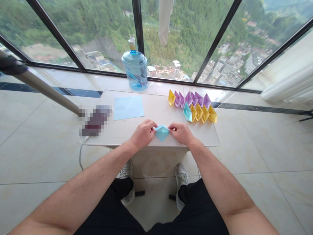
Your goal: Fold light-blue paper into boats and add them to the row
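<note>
A light-blue folded paper boat [162,133] is stretched between my two hands, just above the near part of the small table [156,114]. My left hand [144,133] pinches its left corner between thumb and fingers. At the opposite corner, my right hand [181,133] grips it the same way. A peak of paper stands up in the middle, and a pointed flap hangs toward me. Beyond my left hand lies a flat sheet of light-blue paper [129,108]. Past my right hand stands a finished light-blue paper boat [187,112], at the end of a row of yellow paper boats [205,114].
Purple paper boats [188,98] and one yellow boat [171,97] form a row farther back. A large blue water bottle [135,70] stands behind the table by the windows. A blurred-out object [96,120] with a cable [80,155] lies at the table's left edge.
</note>
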Demonstrator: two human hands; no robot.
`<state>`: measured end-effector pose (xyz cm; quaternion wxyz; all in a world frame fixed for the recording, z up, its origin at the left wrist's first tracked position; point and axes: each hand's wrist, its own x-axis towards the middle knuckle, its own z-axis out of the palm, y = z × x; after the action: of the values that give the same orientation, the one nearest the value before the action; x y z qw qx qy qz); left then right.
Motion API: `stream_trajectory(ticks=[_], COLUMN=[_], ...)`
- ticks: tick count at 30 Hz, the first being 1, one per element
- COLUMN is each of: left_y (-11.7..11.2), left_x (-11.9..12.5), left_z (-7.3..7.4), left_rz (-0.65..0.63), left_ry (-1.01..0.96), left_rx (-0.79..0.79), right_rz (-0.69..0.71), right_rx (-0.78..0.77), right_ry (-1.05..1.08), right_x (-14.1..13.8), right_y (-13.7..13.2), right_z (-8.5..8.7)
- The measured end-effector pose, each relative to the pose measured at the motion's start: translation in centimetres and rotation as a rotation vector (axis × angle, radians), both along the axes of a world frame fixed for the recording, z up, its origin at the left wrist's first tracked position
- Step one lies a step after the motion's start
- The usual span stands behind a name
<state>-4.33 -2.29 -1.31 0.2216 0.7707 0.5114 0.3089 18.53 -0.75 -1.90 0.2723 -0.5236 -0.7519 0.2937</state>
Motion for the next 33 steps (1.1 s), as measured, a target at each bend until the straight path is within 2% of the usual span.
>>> stream_trajectory(ticks=[7,11,15,21,28,31,33], left_y=[0.7,1.3,1.7,1.8,1.6,1.5,1.4], left_x=[0.4,0.8,1.1,1.2,1.1,1.0,0.8], left_z=[-0.1,0.2,0.5,0.2,-0.2,-0.5,-0.7], left_rz=[0.087,0.112,0.111,0.094,0.062,0.003,-0.084], left_ry=[-0.002,0.046,0.118,0.173,0.245,0.266,0.282], left_rx=[-0.031,-0.061,-0.079,-0.016,0.012,0.039,0.093], right_rz=[-0.051,-0.09,-0.1,-0.117,-0.102,-0.11,-0.121], right_rx=[-0.253,-0.299,-0.24,-0.141,-0.129,-0.119,-0.114], right_ry=[0.065,0.045,-0.016,-0.126,-0.158,-0.167,-0.17], right_x=[-0.4,-0.7,-1.0,-1.2,-1.4,-1.5,-1.5], right_y=[0.4,0.5,0.8,1.1,1.0,1.0,0.9], right_z=[1.1,1.5,1.2,0.8,0.7,0.6,0.6])
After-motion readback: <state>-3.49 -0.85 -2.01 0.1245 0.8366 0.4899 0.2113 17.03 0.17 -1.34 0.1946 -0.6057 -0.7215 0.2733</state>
